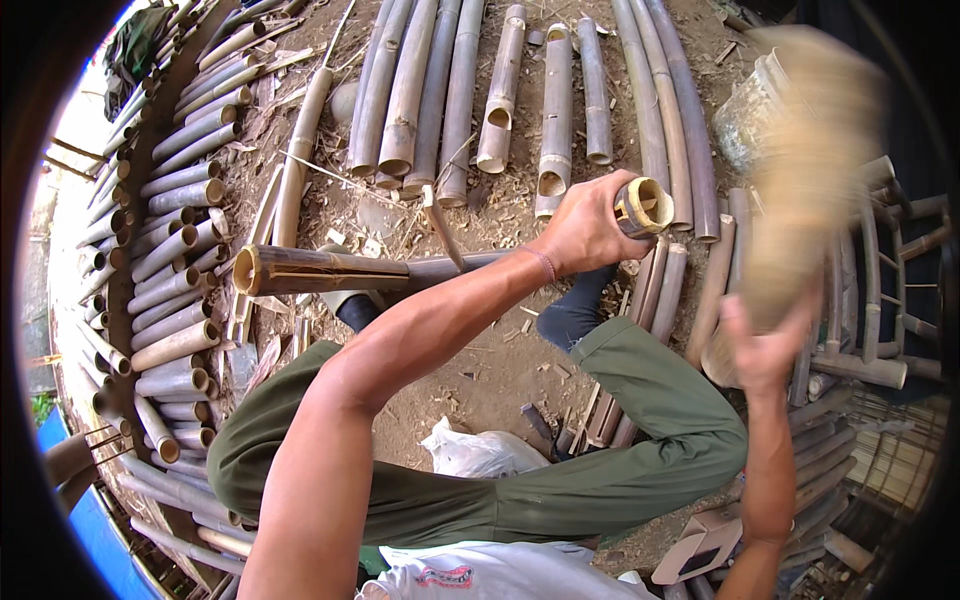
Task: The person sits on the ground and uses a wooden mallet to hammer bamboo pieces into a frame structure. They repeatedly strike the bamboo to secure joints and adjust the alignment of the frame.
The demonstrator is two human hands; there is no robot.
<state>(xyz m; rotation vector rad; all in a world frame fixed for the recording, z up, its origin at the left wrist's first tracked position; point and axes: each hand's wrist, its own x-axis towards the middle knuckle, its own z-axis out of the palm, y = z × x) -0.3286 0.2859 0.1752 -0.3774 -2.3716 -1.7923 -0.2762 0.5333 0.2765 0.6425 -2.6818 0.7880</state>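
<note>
A bamboo pole point(335, 272) lies crosswise in front of me, its left end split and its hollow right end facing right. My left hand point(588, 222) is wrapped around the pole close to that right end. A thin wooden piece point(442, 228) stands slanted against the middle of the pole; whether it sits in a slot I cannot tell. Raised at the right, a thick wooden club point(815, 160) is smeared by motion. Closed around its lower end is my right hand point(768, 345), also blurred. The club is apart from the pole.
Cut bamboo tubes point(180, 240) are stacked at the left. Long bamboo poles point(410, 90) lie ahead, some with holes cut in them. A stained bucket point(750, 115) stands behind the club. Between my legs sits a white plastic bag point(482, 455). Chips litter the dirt ground point(450, 370).
</note>
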